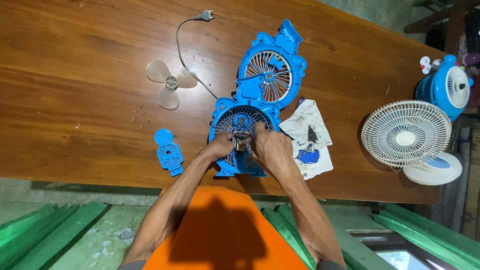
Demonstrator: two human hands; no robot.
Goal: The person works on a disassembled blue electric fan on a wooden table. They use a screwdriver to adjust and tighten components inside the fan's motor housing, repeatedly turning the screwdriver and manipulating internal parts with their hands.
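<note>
A blue plastic fan housing (227, 117) with a round grille lies flat near the table's front edge. Both hands meet over its middle on a small metal motor (240, 140). My left hand (220, 145) grips the motor from the left, and my right hand (270, 146) pinches it from the right, covering part of the grille. A second blue grille half (272, 70) lies just beyond, touching the first. A clear three-bladed propeller (170, 83) rests further left, with a grey power cord (180, 45) curving past it to a plug.
The wooden table (75, 75) also holds several tiny screws (140, 115), a small blue cover plate (169, 152), a stained white cloth (310, 137), a white desk fan (407, 135) lying down and a blue fan (447, 85) at the right edge. Green boards (45, 225) lie below.
</note>
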